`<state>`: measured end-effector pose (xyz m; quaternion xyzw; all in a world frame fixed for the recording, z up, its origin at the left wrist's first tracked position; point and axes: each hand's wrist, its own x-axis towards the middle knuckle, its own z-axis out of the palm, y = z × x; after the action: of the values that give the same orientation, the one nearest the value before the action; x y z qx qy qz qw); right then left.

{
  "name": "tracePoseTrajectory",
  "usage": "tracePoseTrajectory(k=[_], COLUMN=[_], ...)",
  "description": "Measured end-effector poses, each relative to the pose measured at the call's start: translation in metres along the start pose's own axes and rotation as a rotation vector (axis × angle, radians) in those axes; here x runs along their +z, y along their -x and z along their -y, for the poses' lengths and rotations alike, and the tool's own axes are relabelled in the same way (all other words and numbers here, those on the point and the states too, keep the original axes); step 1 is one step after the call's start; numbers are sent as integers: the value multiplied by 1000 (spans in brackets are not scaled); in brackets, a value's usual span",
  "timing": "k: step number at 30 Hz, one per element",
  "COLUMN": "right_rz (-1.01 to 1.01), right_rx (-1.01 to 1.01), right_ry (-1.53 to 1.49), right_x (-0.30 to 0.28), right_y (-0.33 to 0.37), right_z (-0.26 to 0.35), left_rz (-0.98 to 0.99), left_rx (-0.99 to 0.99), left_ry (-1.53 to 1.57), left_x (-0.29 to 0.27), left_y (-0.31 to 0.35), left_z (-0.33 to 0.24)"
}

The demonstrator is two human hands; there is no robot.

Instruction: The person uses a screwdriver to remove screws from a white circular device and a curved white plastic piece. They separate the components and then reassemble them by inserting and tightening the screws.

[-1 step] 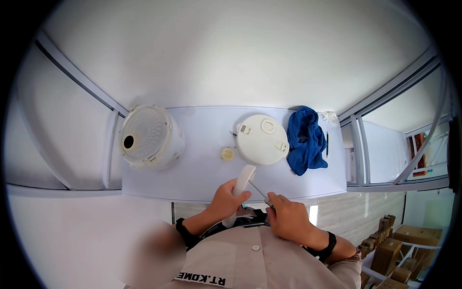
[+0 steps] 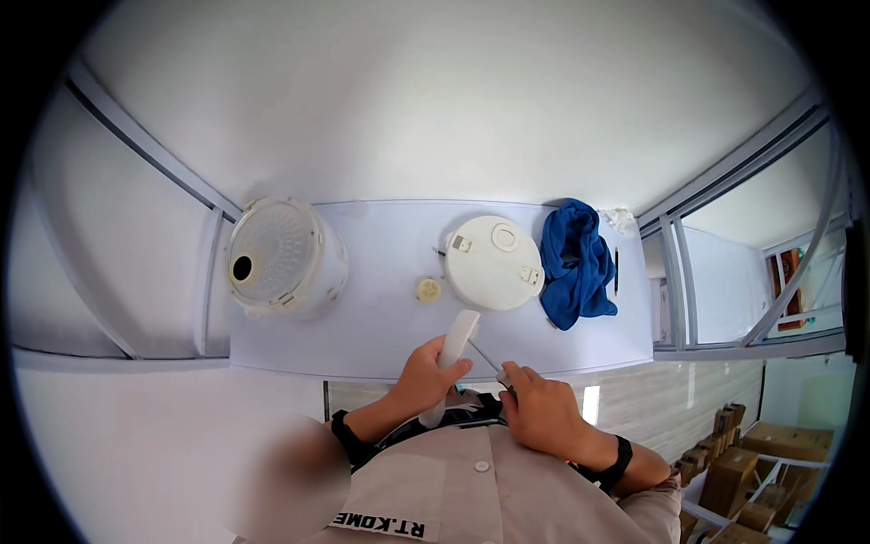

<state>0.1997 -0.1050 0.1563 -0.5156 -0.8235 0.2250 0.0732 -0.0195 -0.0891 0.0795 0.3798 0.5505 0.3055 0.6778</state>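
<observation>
Left hand [image 2: 421,376] first: its fingers were closed around a long, slightly curved white piece [image 2: 460,335], gripping it partway along, with the thumb pressed on the side toward the right hand [image 2: 548,412]. That right hand was curled tightly around the grip of a screwdriver-like tool [image 2: 487,355], whose thin shaft slanted up to the white piece; whether the tip sat inside it or only against it could not be told.

Both were held close to the chest, at the near edge of a white table [image 2: 385,340], the upper end of the piece standing out over the tabletop. Just beyond that end lay a small yellowish round part [image 2: 429,290] and, near it, a round white lid [image 2: 489,272] with raised fittings. To the lid's right sat a bunched blue cloth [image 2: 580,267], then a dark, pen-like stick [image 2: 617,272] and some crumpled white material [image 2: 621,220]. Well apart, at the table's left end, stood a whitish tub [image 2: 333,263], its translucent top pierced by a dark round hole [image 2: 242,267].

Readable writing showed on the beige shirt [image 2: 544,490]: bold dark capitals on a pale strip [image 2: 390,523], upside down in this view. A black band [image 2: 620,464] circled the right wrist. Brown cartons [image 2: 725,480] stood at lower right, any print on them too small to read.
</observation>
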Motion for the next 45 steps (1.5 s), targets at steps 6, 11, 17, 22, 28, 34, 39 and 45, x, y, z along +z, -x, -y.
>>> tracePoseTrajectory(k=[6,11,17,22,28,34,39,45], right_rz=[-62,-124,-323,-353,-234,-274,-386,-470], right_rx=[-18,-51,-46,130,51,-17,-90,-81], right_ry=[107,198,131,-199,-228,-13,302,82], right_x=[-4,-20,-25,36,120,147,151,119], right_y=[-15,-26,-36,-49,-78,-94,-99,-103], right_z=[-9,-11,-39,-76,-107,-97,-92,-86], left_rz=[-163,-201,-261,-214,-83,-88,-106,-129], left_rx=[45,161,185,179,134,118,121,132], left_ry=[-131,-355,-12,312,403,487,447,404], left_x=[0,-19,-39,-41,-34,-27,-27,-28], left_y=[-10,-31,-42,-42,-39,-39,-33,-32], left_z=[4,7,-4,4,1,7,9,12])
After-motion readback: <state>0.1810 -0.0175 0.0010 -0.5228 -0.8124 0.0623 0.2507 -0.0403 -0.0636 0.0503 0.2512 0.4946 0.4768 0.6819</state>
